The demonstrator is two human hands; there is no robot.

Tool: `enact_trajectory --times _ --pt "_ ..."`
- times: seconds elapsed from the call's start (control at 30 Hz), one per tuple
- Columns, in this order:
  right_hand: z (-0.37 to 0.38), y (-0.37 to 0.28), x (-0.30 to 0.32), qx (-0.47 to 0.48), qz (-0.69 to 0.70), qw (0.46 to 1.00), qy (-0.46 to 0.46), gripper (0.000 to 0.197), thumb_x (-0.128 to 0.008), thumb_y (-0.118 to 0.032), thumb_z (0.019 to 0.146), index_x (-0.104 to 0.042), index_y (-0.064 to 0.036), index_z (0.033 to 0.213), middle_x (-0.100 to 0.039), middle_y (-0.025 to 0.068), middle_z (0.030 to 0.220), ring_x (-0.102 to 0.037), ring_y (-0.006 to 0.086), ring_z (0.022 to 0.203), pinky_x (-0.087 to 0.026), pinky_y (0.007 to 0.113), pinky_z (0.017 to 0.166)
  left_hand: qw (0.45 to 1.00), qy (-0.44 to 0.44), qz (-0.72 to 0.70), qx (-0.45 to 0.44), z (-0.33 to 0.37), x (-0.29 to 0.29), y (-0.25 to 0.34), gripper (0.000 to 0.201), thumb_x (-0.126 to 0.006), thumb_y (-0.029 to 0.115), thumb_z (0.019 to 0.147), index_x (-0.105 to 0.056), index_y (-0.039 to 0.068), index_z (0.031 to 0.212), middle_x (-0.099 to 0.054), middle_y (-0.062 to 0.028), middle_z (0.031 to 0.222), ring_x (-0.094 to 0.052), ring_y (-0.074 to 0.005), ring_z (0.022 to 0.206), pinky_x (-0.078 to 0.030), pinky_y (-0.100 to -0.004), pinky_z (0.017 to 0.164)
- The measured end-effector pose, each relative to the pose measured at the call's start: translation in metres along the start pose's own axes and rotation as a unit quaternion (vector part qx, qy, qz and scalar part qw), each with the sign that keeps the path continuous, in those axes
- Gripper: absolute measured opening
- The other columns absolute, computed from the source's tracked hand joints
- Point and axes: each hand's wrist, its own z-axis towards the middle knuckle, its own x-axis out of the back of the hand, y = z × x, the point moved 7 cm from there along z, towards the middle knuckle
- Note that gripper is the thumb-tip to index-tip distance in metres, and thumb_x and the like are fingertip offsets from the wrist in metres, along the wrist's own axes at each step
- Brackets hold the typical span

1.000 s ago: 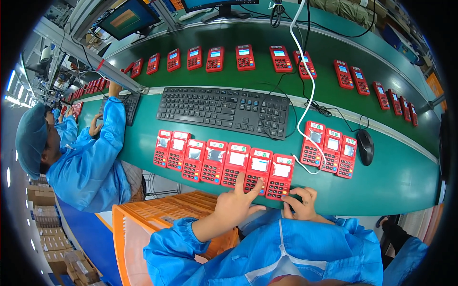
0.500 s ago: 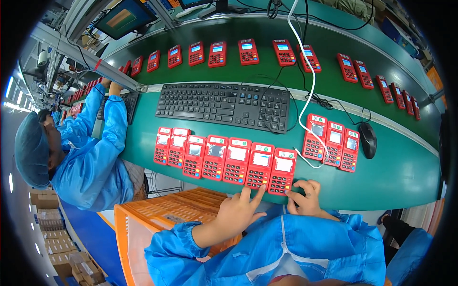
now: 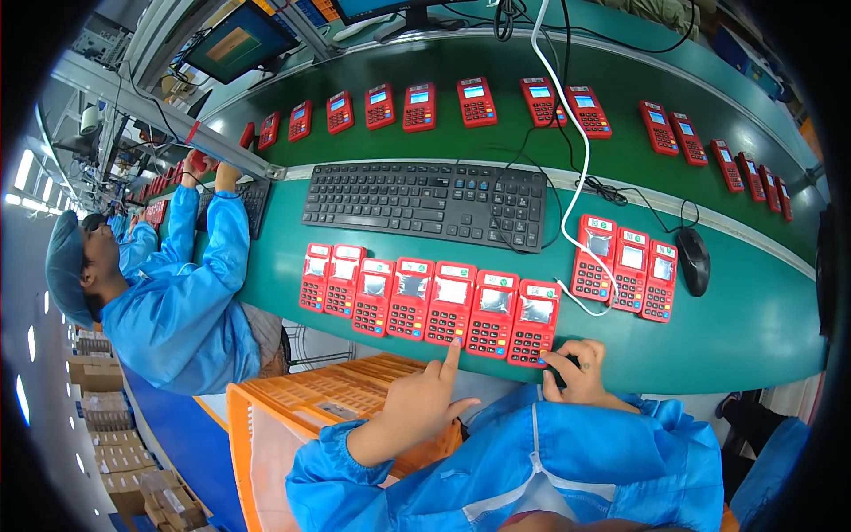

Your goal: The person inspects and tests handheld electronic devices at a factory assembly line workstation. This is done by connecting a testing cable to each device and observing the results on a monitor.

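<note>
A row of red handheld card terminals lies face up on the green bench in front of me. My left hand (image 3: 421, 399) has its index finger stretched onto the lower keys of a lit card terminal (image 3: 449, 306), thumb apart and other fingers curled. My right hand (image 3: 578, 374) touches the lower right corner of the end card terminal (image 3: 534, 324), fingers bent and apart, holding nothing. Its screen looks grey, as does that of the neighbouring card terminal (image 3: 490, 310). Clear film appears to cover several screens.
A black keyboard (image 3: 425, 206) lies behind the row. To its right are a card terminal trio (image 3: 631, 257), a white cable (image 3: 582, 160) and a mouse (image 3: 693, 262). More terminals stand along a dark green strip (image 3: 310, 155). An orange crate (image 3: 244, 443) is below left; a co-worker (image 3: 177, 301) sits left.
My left index finger has moved left, onto the lit terminal's keys. The two rightmost terminals' screens went from bright to grey. My right hand stays at the end terminal; the view shifted slightly.
</note>
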Motion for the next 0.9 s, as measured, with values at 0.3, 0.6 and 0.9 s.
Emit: enact_trajectory --times 0.3,0.6,0.9 --pt "0.002 -0.002 0.001 -0.006 0.009 1.000 -0.003 0.037 -0.068 -0.009 0.058 -0.067 -0.0127 0.095 -0.050 0.0044 0.093 -0.042 0.0249 0.091 -0.033 0.038 0.080 1.000 -0.010 -0.010 -0.015 0.002 -0.008 -0.004 0.089 -0.058 0.054 0.080 -0.028 -0.010 0.134 -0.062 -0.0180 0.080 -0.062 -0.0284 0.059 -0.048 -0.0366 0.047" --pt "0.005 -0.007 0.001 0.004 0.012 1.000 -0.008 0.035 -0.068 -0.009 0.059 -0.066 -0.0127 0.094 -0.050 0.0038 0.093 -0.043 0.0245 0.091 -0.033 0.038 0.080 0.992 0.079 -0.093 -0.045 0.003 0.012 -0.015 0.063 -0.061 0.040 0.082 -0.045 -0.003 0.126 -0.062 -0.0174 0.079 -0.061 -0.0302 0.063 -0.049 -0.0388 0.053" --pt "0.090 -0.083 -0.039 0.135 -0.027 0.979 -0.151 0.038 -0.065 -0.012 0.069 -0.060 -0.0077 0.106 -0.049 0.0086 0.116 -0.043 0.0265 0.104 -0.033 0.041 0.085 0.967 0.235 -0.074 0.066 -0.012 0.051 -0.097 0.042 -0.064 0.017 0.076 -0.054 0.002 0.113 -0.057 -0.0121 0.088 -0.058 -0.0308 0.081 -0.049 -0.0396 0.067"
